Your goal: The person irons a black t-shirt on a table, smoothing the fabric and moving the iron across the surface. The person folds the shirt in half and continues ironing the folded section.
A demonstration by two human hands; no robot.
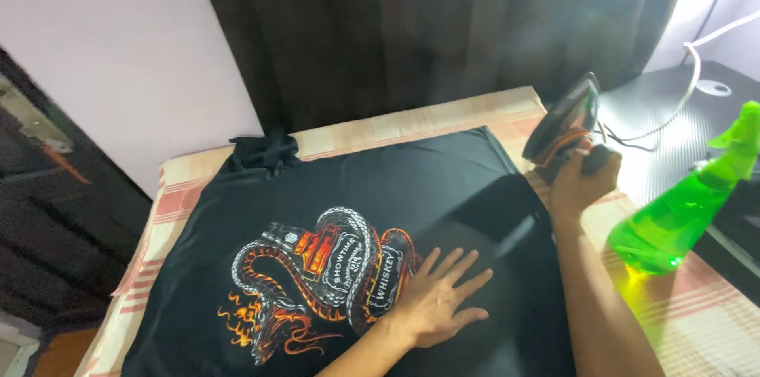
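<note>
- Two hands at work over a black T-shirt [443,179] spread flat on a striped, cloth-covered board [697,306].
- Left hand [439,298]: released, palm down, fingers spread on the shirt just right of the snake print [317,282].
- Right hand [582,179]: clenched around the handle of an iron [564,119], tipped up and held clear of the fabric at the shirt's right edge.
- Green spray bottle [685,203] stands on the board near the right forearm.
- Judgement: good practice is to keep the fabric taut under the flat palm, bring the soleplate down level, and skirt the print.
</note>
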